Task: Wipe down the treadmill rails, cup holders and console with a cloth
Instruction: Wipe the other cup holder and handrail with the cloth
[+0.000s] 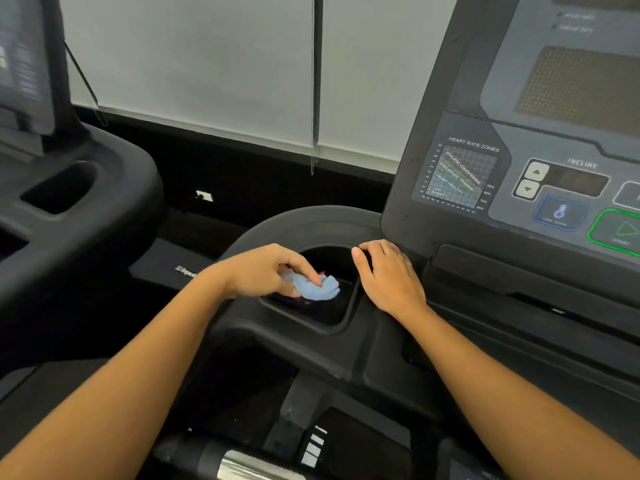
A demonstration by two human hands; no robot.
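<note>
My left hand [266, 270] grips a bunched light-blue cloth [317, 287] and holds it inside the black cup holder [311, 315] on the left side of the treadmill. My right hand [389, 275] rests on the cup holder's right rim, fingers loosely curled over the edge and holding nothing. The grey console [519, 150], with a heart-rate chart, incline buttons and a green start button, rises at the right. A black handrail with a silver grip sensor [249, 465] runs along the bottom.
A second treadmill [69, 202] with its own cup holder stands close on the left. White roller blinds [207, 64] with a hanging cord cover the window behind. A dark gap of floor lies between the two machines.
</note>
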